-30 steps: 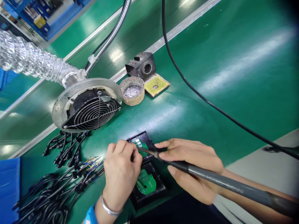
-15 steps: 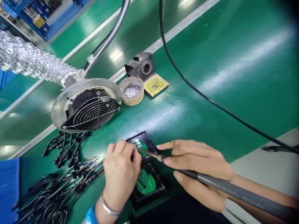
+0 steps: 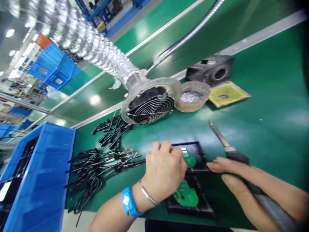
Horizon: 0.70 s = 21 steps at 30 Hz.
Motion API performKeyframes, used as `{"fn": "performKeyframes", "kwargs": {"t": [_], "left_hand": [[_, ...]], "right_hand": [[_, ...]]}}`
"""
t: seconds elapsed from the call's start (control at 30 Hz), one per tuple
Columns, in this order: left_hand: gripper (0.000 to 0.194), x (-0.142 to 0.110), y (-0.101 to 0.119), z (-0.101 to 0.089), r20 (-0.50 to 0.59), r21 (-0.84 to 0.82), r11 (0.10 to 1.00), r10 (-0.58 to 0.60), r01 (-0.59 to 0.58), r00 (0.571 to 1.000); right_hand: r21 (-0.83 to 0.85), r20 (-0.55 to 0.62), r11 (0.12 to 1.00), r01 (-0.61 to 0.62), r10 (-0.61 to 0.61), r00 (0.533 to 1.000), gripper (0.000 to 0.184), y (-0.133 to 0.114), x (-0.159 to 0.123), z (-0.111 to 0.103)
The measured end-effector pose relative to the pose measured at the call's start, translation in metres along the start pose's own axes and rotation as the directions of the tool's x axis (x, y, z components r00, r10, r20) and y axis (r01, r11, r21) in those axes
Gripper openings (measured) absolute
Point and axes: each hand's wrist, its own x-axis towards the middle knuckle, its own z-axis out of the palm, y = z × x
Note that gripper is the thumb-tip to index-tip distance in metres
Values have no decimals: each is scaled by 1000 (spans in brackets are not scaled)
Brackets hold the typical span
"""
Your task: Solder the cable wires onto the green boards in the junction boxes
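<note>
My left hand [image 3: 165, 170] is closed over the left side of the upper black case [image 3: 200, 151]; what its fingertips pinch is hidden. A green circuit board [image 3: 190, 161] with pale pads lies inside that case. Just below, a second black case [image 3: 205, 206] holds another green board [image 3: 187, 195], partly covered by my left wrist. My right hand [image 3: 243, 180] grips a soldering iron [image 3: 238, 157], its tip pointing up and away from the boards. The right index fingertip is beside the upper case's right edge. A black cable [image 3: 138, 162] runs up to the left hand's edge.
Black cables [image 3: 89, 174] with bare coloured wire ends lie left, beside a blue bin [image 3: 45, 183]. A fume extractor fan [image 3: 153, 109] hangs over the bench. Behind stand a round solder dish [image 3: 191, 104], a yellow sponge tray [image 3: 228, 93] and an iron holder [image 3: 212, 71].
The soldering iron's tip has lifted off the upper board and swung up to the right. My left hand stays closed at the case. The view has turned left, showing more of the blue bin.
</note>
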Motion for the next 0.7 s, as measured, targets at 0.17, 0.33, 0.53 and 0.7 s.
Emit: {"fn": "performKeyframes", "kwargs": {"t": [0.17,0.33,0.53,0.7], "left_hand": [[13,-6,-15,-22,49,-100,992,83,-78,995],[17,-3,-82,-58,-21,-31,983,-180,180,983],[16,14,-163,-53,-61,106,936,-332,337,941],[18,4,-174,-55,-79,117,959,-250,258,965]], "right_hand": [[-153,136,966,209,-189,973,40,-2,-1,23],[-158,116,955,249,-233,966,36,-13,18,24],[-109,109,967,230,-219,970,35,-20,31,23],[-105,73,955,278,-272,960,36,-22,33,20]]}}
